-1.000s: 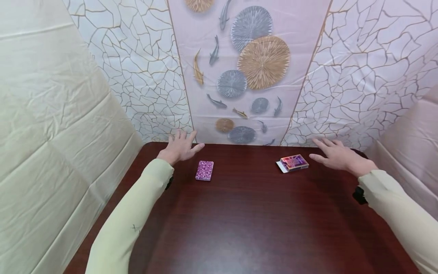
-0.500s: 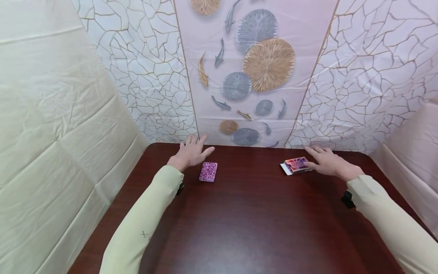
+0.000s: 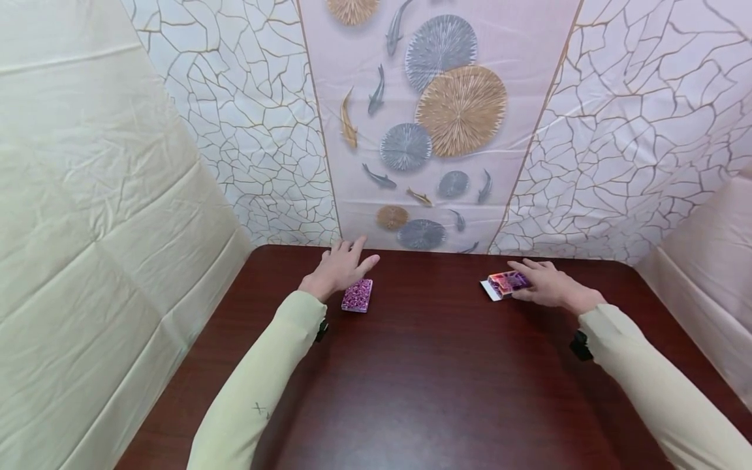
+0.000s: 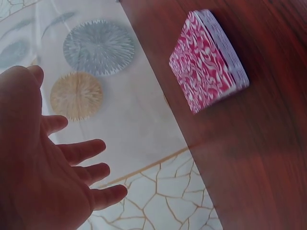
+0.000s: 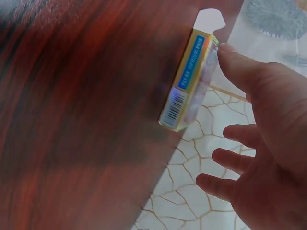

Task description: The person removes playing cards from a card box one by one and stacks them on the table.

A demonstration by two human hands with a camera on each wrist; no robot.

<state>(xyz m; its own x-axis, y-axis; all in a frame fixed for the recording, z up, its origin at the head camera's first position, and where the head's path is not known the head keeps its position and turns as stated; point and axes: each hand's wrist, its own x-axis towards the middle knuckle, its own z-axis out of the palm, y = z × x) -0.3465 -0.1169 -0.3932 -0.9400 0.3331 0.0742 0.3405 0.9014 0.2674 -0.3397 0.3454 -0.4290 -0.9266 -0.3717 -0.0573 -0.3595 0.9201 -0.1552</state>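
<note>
A deck of cards [image 3: 358, 296] with a purple-and-white swirl back lies squared up on the dark red table, left of the middle. My left hand [image 3: 339, 269] hovers just beyond and over it, fingers spread and holding nothing; in the left wrist view the deck [image 4: 206, 60] stands apart from the fingers. Farther right lies a colourful card box [image 3: 506, 283], its white flap out to the left. Over the box's right end is my right hand [image 3: 549, 285], fingers loosely extended. In the right wrist view the thumb tip overlaps the box's [image 5: 189, 79] upper edge, and the other fingers hold nothing.
The glossy dark red table [image 3: 411, 378] ends at a hanging cloth [image 3: 464, 196] printed with fish and round leaves. Pale draped fabric [image 3: 117, 228] walls the left side, and similar fabric [image 3: 717, 274] stands on the right.
My left hand has moved right, over the far edge of the deck. My right hand has come left onto the box's right end. The view shifted slightly early on.
</note>
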